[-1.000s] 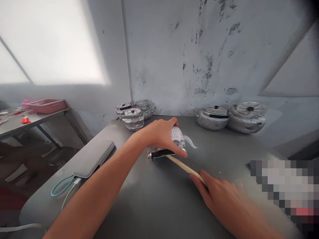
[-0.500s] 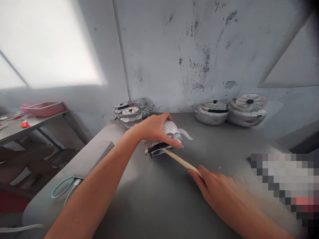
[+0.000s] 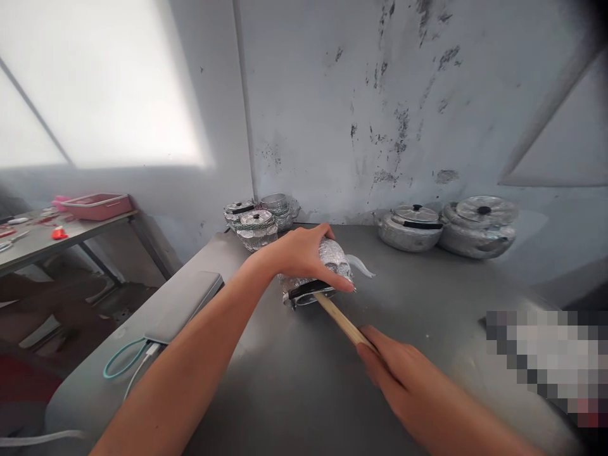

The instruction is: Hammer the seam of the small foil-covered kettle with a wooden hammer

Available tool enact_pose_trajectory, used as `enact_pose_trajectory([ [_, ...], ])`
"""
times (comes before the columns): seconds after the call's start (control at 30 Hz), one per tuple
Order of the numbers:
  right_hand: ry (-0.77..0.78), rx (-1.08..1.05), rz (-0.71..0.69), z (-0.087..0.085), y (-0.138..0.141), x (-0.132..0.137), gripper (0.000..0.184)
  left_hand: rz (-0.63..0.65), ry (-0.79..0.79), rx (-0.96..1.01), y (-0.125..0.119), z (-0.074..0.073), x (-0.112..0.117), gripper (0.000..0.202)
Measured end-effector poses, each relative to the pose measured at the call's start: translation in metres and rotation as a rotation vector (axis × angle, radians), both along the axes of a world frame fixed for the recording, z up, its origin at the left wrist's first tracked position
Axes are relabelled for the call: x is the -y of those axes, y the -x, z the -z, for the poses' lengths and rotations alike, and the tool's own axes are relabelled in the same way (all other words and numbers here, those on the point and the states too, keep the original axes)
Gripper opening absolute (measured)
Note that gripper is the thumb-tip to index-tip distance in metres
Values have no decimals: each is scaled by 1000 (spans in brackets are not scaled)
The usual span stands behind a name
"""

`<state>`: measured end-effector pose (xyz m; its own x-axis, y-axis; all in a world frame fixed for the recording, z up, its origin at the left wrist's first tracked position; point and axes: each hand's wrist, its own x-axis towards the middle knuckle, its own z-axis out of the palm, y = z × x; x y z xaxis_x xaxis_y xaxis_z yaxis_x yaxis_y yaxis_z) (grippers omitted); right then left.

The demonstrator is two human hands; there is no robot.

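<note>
My left hand (image 3: 298, 253) grips a small shiny metal kettle (image 3: 338, 263) lying on its side on the grey metal table (image 3: 427, 304). Its spout (image 3: 361, 266) points right and its black handle (image 3: 308, 289) faces me. My right hand (image 3: 394, 367) holds a wooden stick (image 3: 342, 320) whose far end touches the kettle just under the black handle.
Small metal pots with lids (image 3: 256, 225) stand at the back left corner, two larger lidded pots (image 3: 412, 227) (image 3: 477, 225) at the back right by the stained wall. A grey power bank (image 3: 185, 307) with a teal cable (image 3: 118, 361) lies at the table's left edge. A side table with a pink tray (image 3: 97, 204) stands left.
The stick's far end stays at the kettle while my right hand slides slightly nearer along it. My left hand keeps its grip; the view has shifted a little.
</note>
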<state>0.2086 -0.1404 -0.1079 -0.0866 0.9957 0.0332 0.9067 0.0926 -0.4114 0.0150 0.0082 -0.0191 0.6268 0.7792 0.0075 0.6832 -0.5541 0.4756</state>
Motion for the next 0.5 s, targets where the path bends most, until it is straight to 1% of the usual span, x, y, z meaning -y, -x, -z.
enact_pose_trajectory([
  [0.1,82,-109,-47,9,0,2,39,10,8,-6,0,0,-1,101],
  [0.23,151,-235,-27,14,-2,3,35,17,-7,-3,0,1,0,101],
  [0.33,162,-261,-16,14,-2,3,35,25,-12,2,-1,2,1,100],
  [0.5,196,-241,-23,16,-1,2,36,14,-27,4,-2,2,2,101],
])
